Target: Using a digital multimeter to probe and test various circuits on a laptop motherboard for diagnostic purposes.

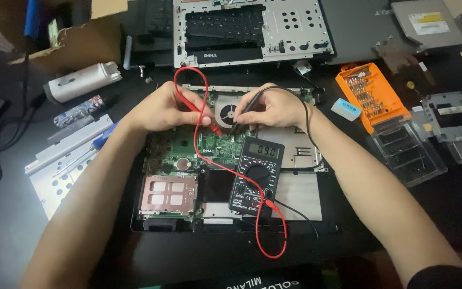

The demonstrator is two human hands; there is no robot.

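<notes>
An opened laptop base (306,192) lies on the dark table with its green circuit board (188,147) exposed. My left hand (164,107) grips a red test probe (204,116) whose tip touches the board. My right hand (276,107) pinches a black test probe (240,119), its tip set down just beside the red one, near the round fan (228,113). A black digital multimeter (256,175) rests on the laptop below the probes. Its red lead (274,251) loops toward the table's near edge.
An orange case of screwdriver bits (370,96) with a clear lid lies to the right. A removed keyboard frame (252,32) sits at the back, an optical drive (429,24) at back right. A metal bracket (62,166) and a white tube (84,80) lie left.
</notes>
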